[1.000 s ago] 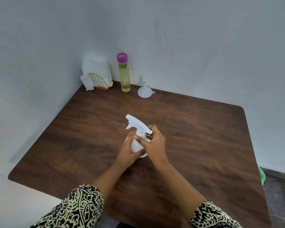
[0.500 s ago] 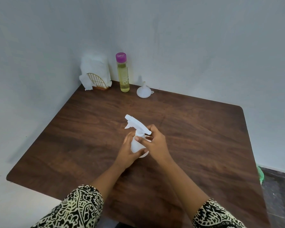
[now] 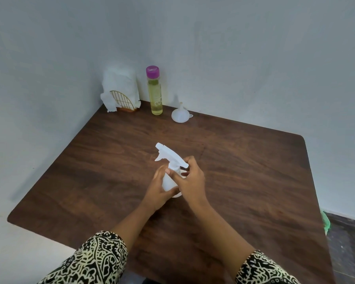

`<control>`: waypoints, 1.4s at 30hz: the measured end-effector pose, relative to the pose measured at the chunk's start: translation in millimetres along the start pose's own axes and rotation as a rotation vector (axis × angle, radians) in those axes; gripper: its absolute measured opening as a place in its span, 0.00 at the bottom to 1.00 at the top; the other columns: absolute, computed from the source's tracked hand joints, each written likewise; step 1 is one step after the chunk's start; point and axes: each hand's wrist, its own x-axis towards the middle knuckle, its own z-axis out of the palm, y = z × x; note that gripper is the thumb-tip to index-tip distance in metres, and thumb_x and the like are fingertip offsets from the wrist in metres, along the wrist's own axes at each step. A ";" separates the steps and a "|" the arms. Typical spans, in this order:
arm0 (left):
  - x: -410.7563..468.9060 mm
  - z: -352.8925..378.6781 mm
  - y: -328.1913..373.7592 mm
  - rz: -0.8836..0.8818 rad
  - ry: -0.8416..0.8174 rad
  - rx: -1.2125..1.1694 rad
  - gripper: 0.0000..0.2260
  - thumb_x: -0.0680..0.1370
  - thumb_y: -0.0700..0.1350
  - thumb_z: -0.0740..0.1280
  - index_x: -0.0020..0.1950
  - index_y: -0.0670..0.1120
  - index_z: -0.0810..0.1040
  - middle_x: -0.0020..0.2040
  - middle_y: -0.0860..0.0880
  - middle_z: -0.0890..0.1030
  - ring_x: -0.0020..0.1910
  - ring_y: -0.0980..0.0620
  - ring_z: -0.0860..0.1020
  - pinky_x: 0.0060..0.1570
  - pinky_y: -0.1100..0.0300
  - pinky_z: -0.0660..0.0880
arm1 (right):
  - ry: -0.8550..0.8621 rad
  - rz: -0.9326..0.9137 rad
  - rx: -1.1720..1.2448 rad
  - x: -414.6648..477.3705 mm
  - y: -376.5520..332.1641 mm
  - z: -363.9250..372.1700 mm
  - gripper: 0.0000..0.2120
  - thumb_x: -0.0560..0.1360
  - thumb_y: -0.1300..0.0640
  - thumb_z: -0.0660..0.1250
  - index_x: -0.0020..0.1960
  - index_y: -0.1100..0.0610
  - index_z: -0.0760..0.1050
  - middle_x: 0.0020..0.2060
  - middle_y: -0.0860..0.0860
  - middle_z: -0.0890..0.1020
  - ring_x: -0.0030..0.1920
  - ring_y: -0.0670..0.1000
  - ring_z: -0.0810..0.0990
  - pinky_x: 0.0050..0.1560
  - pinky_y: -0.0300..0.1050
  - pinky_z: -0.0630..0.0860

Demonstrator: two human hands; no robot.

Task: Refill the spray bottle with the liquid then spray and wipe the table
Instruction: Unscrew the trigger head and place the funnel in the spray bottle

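Head view looks down on a dark wooden table (image 3: 244, 171) with a white spray bottle (image 3: 169, 181) standing near its middle, nozzle pointing toward ten o'clock. The left hand (image 3: 158, 191) is wrapped around the bottle's body from the nine o'clock side, and the right hand (image 3: 191, 181) is closed on the neck just under the trigger head (image 3: 169, 153), fingers curled around the collar; the likely step is unscrewing the head so the bottle can be filled. At the far edge, toward twelve o'clock, stand a clear bottle of yellow liquid (image 3: 155, 95) with a purple cap, a white funnel (image 3: 179, 115) resting mouth-down just to its right, and a napkin holder (image 3: 121, 93) stuffed with white paper to its left. The spray bottle looks like thin, light plastic, probably empty, so it should tip easily and may flex if squeezed hard. The smooth body could slip, so the firm grip belongs low on the body while the ribbed collar takes the twist.
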 end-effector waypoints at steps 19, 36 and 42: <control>0.9 0.2 -5.2 -0.040 -0.007 0.007 0.31 0.69 0.59 0.74 0.69 0.62 0.65 0.65 0.60 0.71 0.65 0.58 0.72 0.61 0.57 0.74 | -0.255 0.009 0.116 12.3 -5.7 -23.8 0.16 0.71 0.62 0.72 0.49 0.42 0.75 0.54 0.46 0.78 0.55 0.45 0.78 0.58 0.50 0.77; 0.8 -0.7 -2.9 -0.038 -0.014 0.034 0.29 0.69 0.62 0.72 0.67 0.66 0.64 0.66 0.57 0.70 0.66 0.59 0.70 0.63 0.58 0.70 | 0.025 -0.193 -0.070 4.1 -27.2 -12.1 0.21 0.66 0.60 0.76 0.44 0.40 0.69 0.44 0.45 0.78 0.45 0.41 0.77 0.44 0.30 0.72; 0.5 -3.1 -1.8 -0.102 -0.017 0.050 0.30 0.66 0.62 0.73 0.63 0.68 0.64 0.65 0.60 0.70 0.64 0.64 0.69 0.57 0.68 0.68 | 0.085 -0.301 -0.080 14.2 -52.4 -27.1 0.17 0.66 0.59 0.77 0.44 0.46 0.71 0.42 0.47 0.78 0.43 0.46 0.78 0.41 0.43 0.78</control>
